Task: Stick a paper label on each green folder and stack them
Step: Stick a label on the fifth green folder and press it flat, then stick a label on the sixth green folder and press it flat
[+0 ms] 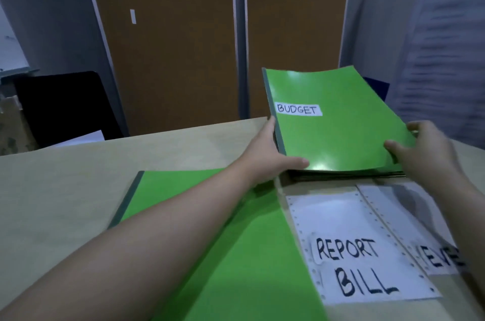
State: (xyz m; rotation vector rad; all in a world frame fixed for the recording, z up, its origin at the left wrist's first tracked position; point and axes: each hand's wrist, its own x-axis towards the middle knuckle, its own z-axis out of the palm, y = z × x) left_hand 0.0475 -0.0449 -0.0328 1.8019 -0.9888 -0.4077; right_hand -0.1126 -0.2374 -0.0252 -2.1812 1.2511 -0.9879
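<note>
Left hand (270,153): grasping the labelled folder (341,132) at its grey spine, with the thumb laid along the near edge.
Right hand (425,147): grasping the same folder at its near right corner, thumb on top and fingers curled at the edge; slightly blurred.
Labelled folder: green and glossy, right of centre in the frame, cover bowed, held between both hands.
Label (298,109): white paper strip reading BUDGET, stuck near the spine on the folder's upper left.
Pile (341,176): thin, dark-edged, directly under the held folder; contact cannot be told.
Second folder (223,229): green, unlabelled face, flat at lower centre under the left forearm.
Paper sheet (351,250): perforated edges, lower right, lettered REPORT and BILL.
Further sheet (441,260): just right of it, lettering partly hidden.
Table (65,176): pale wood, carrying everything.
Boards (170,45): two brown panels, upper centre, behind the table.
</note>
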